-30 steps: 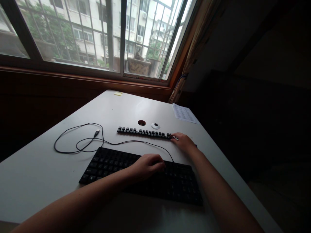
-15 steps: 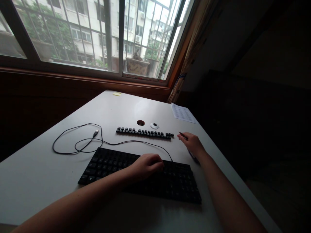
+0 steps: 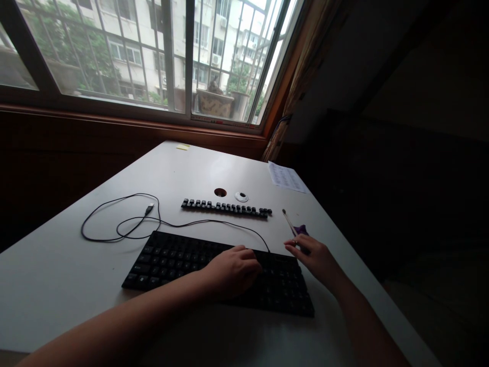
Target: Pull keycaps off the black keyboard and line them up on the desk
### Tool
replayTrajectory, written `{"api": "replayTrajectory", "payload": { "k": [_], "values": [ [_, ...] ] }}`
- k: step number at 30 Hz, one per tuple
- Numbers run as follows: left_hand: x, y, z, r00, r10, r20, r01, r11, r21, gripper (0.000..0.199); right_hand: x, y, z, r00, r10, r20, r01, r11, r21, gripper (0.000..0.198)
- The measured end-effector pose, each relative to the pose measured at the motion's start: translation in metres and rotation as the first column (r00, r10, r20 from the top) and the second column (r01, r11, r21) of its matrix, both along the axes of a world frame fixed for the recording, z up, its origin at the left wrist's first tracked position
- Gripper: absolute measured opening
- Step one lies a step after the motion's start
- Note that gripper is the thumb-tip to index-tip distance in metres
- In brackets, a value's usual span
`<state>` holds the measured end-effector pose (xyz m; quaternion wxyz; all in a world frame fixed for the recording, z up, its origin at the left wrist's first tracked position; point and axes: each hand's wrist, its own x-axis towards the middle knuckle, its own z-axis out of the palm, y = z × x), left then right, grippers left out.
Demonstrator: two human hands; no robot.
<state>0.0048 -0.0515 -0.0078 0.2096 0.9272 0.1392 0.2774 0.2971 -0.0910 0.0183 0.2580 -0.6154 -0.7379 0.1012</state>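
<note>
A black keyboard [image 3: 168, 259] lies on the white desk. On its middle rests my left hand [image 3: 235, 270], its fingers curled and their tips hidden; anything under them is out of sight. By the keyboard's upper right corner, my right hand [image 3: 308, 252] has its thumb and fingers drawn together, and whatever is between them is too small and dark to name. Just beyond it lies a slim brush [image 3: 289, 221] with a pale handle, its near end close to the fingers. A purple cloth [image 3: 301, 229] sits beside the brush.
Removed black keycaps [image 3: 225, 207] stand in rows behind the keyboard. The keyboard's USB cable [image 3: 132, 238] loops over the desk at left. Behind the keycaps are a round desk hole [image 3: 220, 192] and a white ring cover [image 3: 242, 196]. A printed sheet [image 3: 287, 177] lies at the right edge.
My right hand has let go of the brush, which now lies on the desk, and has drawn back toward the keyboard. The purple cloth shows now. My left hand has shifted slightly on the keyboard.
</note>
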Motion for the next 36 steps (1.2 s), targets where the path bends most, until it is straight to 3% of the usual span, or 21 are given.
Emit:
{"api": "replayTrajectory", "payload": {
  "k": [4, 8, 12, 19, 27, 32, 36],
  "values": [
    [0.003, -0.004, -0.006, 0.996, -0.082, -0.032, 0.086, 0.982, 0.170, 0.023, -0.008, -0.019, 0.001, 0.993, -0.030, -0.115, 0.030, 1.000, 0.002, 0.030],
    [0.002, -0.006, -0.008, 0.994, -0.090, -0.056, 0.100, 0.974, 0.201, 0.027, -0.017, -0.029, 0.002, 0.966, -0.083, -0.247, 0.109, 0.990, 0.093, 0.039],
    [0.002, -0.006, -0.006, 0.994, -0.088, -0.073, 0.100, 0.975, 0.198, 0.027, -0.020, -0.031, -0.002, 0.959, -0.137, -0.250, 0.170, 0.979, 0.112, 0.042],
    [0.002, -0.006, -0.005, 0.992, -0.083, -0.090, 0.099, 0.978, 0.183, 0.023, -0.010, -0.030, -0.003, 0.978, -0.139, -0.155, 0.144, 0.989, 0.025, 0.029],
    [0.000, -0.006, -0.003, 0.992, -0.083, -0.095, 0.102, 0.972, 0.210, 0.024, -0.013, -0.026, 0.011, 0.971, -0.037, -0.235, 0.036, 0.999, -0.007, 0.026],
    [0.001, -0.007, -0.008, 0.992, -0.085, -0.088, 0.102, 0.970, 0.221, 0.028, -0.015, -0.023, 0.008, 0.971, -0.027, -0.236, 0.004, 0.995, -0.096, 0.025],
    [0.000, -0.008, -0.009, 0.989, -0.110, -0.099, 0.130, 0.967, 0.218, 0.033, -0.017, -0.023, 0.001, 0.987, -0.002, -0.158, -0.010, 0.997, -0.073, 0.022]
  ]
}}
